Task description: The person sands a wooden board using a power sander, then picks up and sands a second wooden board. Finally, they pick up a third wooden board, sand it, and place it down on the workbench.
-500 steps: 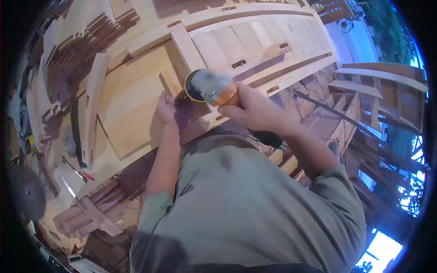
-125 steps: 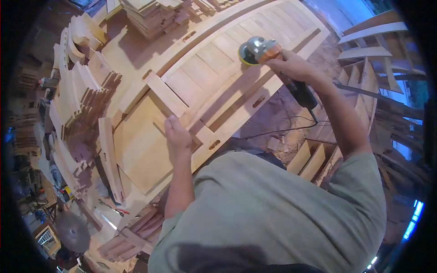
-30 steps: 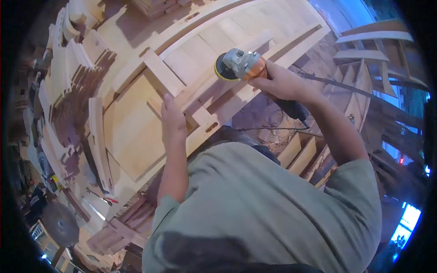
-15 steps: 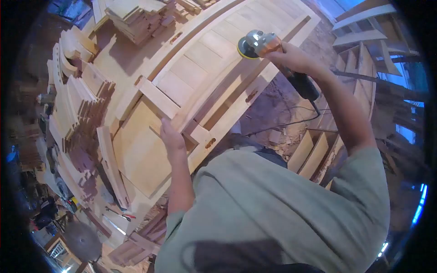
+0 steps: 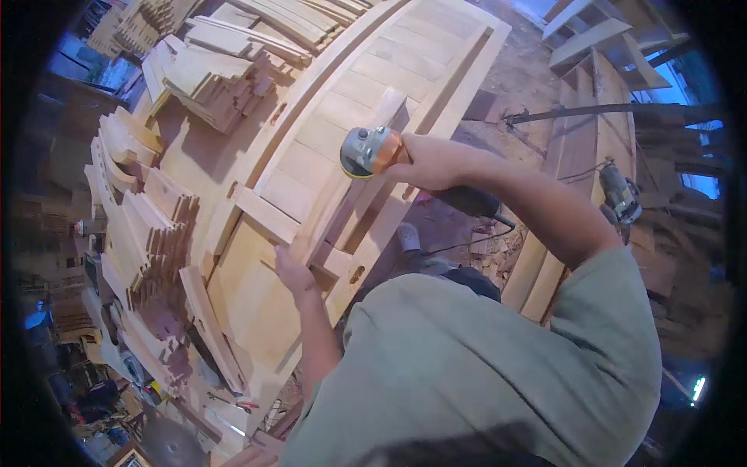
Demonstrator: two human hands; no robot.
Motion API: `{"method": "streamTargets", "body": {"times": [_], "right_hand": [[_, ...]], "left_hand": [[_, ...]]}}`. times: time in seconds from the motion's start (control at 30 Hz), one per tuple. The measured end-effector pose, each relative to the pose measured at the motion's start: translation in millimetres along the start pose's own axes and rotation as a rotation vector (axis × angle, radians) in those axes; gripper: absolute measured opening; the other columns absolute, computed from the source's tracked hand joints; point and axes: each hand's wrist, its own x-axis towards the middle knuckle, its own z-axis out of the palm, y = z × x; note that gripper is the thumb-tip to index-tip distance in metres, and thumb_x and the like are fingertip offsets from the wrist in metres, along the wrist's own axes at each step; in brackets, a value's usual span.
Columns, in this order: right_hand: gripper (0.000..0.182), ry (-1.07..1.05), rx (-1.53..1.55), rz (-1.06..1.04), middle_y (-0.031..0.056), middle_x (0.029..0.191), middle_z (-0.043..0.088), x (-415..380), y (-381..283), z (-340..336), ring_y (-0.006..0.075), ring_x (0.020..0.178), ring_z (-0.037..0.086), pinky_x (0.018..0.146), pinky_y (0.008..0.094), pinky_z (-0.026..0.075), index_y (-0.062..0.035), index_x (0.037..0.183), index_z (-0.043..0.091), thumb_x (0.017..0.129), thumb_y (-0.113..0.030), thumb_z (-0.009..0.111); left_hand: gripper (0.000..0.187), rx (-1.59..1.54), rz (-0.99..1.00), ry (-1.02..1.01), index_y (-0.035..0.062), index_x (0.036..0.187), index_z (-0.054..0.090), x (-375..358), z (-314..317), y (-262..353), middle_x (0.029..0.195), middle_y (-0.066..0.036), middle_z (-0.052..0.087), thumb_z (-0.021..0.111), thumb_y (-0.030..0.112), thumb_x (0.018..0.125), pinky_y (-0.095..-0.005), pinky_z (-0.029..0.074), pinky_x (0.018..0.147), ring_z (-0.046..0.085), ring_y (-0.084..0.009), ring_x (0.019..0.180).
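From my end, the change I notice is the sander (image 5: 381, 148): it has come back along the loose curved board (image 5: 325, 208), so the disc (image 5: 350, 166) is now over a stretch much nearer my left grip (image 5: 296, 272). To me that puts this nearer part of the board under attention. My right grip (image 5: 429, 162) is closed around the sander's body. The left one is at the board's near end, fingers bent; I can't tell how firmly they hold it, nor whether the disc touches the wood. The board lies lengthwise over the wooden frame (image 5: 385, 233), beside the slatted panel (image 5: 299, 179), with stacked offcuts (image 5: 222, 82) across the worktop (image 5: 180, 167). A second power tool (image 5: 620, 194) is off to my right. I can't read any brand, label or writing, even on the sander's housing.
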Motion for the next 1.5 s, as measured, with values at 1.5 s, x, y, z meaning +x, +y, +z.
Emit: {"method": "streamTargets", "body": {"times": [1.5], "right_hand": [[0.050, -0.256, -0.094, -0.061, 0.0199, 0.102, 0.066, -13, -106, 105, 0.0293, 0.097, 0.065, 0.086, 0.0372, 0.049, 0.0061, 0.117, 0.053, 0.088, -0.032, 0.067]], "left_hand": [[0.066, -0.767, -0.457, -0.220, -0.0022, 0.109, 0.055, -7, -42, 5, 0.104, -0.021, 0.066, 0.028, 0.057, 0.101, -0.0425, 0.050, 0.093, 0.064, -0.0310, 0.097]]}}
